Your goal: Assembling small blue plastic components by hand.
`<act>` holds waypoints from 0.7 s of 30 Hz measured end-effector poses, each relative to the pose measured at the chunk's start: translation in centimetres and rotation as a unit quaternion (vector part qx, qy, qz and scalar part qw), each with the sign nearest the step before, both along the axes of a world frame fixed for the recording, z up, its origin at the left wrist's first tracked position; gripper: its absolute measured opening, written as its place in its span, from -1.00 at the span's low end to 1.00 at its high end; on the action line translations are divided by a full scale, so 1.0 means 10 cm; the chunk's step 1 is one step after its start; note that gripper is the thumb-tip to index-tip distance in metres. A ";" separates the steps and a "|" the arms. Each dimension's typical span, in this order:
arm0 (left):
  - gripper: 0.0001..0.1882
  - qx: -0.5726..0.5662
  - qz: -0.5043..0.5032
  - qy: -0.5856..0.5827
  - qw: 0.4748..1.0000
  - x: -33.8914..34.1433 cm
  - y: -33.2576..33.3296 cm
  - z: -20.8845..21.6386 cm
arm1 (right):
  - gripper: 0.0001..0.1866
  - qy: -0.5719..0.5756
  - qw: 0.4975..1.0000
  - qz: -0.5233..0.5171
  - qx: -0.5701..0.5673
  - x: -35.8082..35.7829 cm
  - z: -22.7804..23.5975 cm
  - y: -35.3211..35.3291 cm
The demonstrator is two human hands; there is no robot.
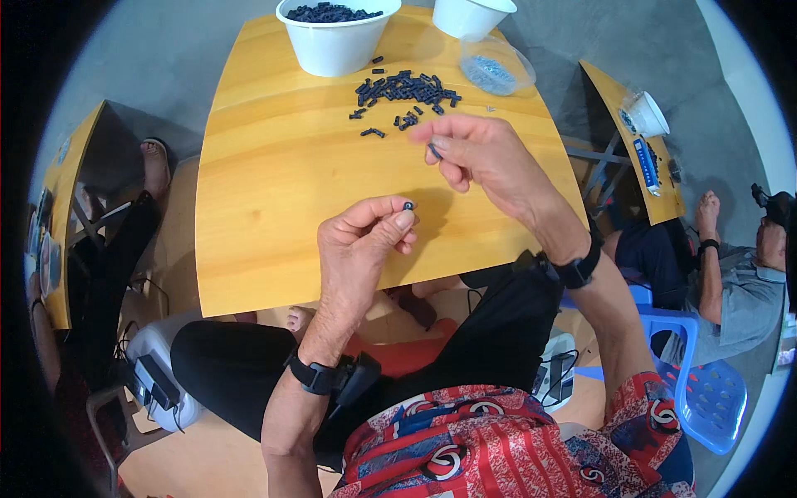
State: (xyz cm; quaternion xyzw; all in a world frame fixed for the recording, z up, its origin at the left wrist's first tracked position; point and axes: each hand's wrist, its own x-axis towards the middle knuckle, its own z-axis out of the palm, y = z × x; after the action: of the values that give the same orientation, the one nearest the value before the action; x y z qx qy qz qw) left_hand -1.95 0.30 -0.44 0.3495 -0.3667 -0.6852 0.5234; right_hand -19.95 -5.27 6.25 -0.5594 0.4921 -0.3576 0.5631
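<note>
My left hand (359, 236) is closed over the middle of the wooden table (266, 183). Thumb and forefinger pinch a small black plastic piece (408, 207) whose round end faces up. Farther right and a little higher, my right hand (490, 158) pinches a small dark piece (434, 153) between thumb and fingertips; its exact kind is too small to tell. Beyond both hands lies a loose pile of short black plastic pieces (407, 88), with a few scattered toward me. The two held pieces are apart from each other.
At the far edge stands a white tub (332, 54) full of black pieces. To its right are another white tub (473, 18) and a clear round dish (488, 75) of small silvery parts. Other people sit at tables on both sides. A blue plastic chair (710, 398) stands at right.
</note>
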 end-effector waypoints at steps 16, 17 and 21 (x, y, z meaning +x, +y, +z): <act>-0.84 -0.032 -0.007 0.022 0.999 0.02 0.05 0.17 | -0.82 -0.161 0.981 -0.088 -0.062 0.36 -0.19 0.53; -0.84 -0.033 -0.007 0.024 0.999 0.01 0.06 0.17 | -0.82 -0.162 0.981 -0.088 -0.062 0.35 -0.20 0.54; -0.84 -0.043 -0.013 0.035 0.998 -0.02 0.06 0.15 | -0.82 -0.178 0.977 -0.090 -0.078 0.36 -0.24 0.57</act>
State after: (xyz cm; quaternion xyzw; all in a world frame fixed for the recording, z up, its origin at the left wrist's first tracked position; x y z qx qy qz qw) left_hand -2.11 0.93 1.04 0.2978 -0.3824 -0.6870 0.5415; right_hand -16.38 0.42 3.84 -0.4826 0.4028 -0.5378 0.5617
